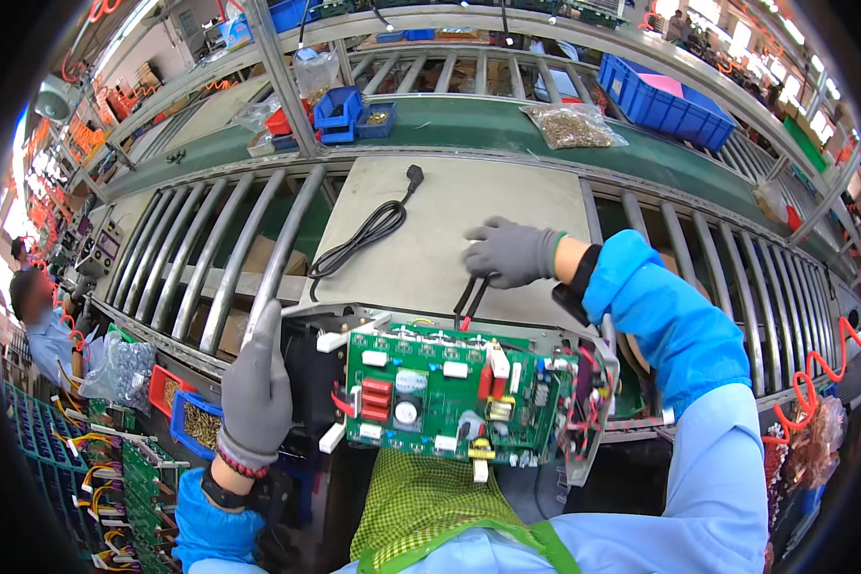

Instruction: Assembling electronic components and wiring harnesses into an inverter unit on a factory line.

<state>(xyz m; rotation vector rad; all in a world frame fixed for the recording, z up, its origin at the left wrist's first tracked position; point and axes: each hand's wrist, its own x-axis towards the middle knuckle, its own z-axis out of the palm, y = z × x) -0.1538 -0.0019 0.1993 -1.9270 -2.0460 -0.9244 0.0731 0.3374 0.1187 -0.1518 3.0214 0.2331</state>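
An open metal chassis with a green circuit board (440,392) leans in front of me at the edge of the roller line. The board carries red blocks, white connectors and a yellow-wound coil. My left hand (258,392), in a grey glove, is at the chassis's left side with fingers stretched out flat; contact is unclear. Above the chassis's far edge, my gloved right hand (512,253) is closed and slightly blurred. From under it, two thin black strips (470,297) run to a red spot at that edge; whether they are wires or tool legs is unclear.
A coiled black power cord (368,228) lies on the pale board (430,201) set across the rollers. Screws fill a blue bin (199,423) beside a red bin (165,390) at left. Green circuit boards are stacked lower left. A blue crate (665,105) stands far right; another person is at left.
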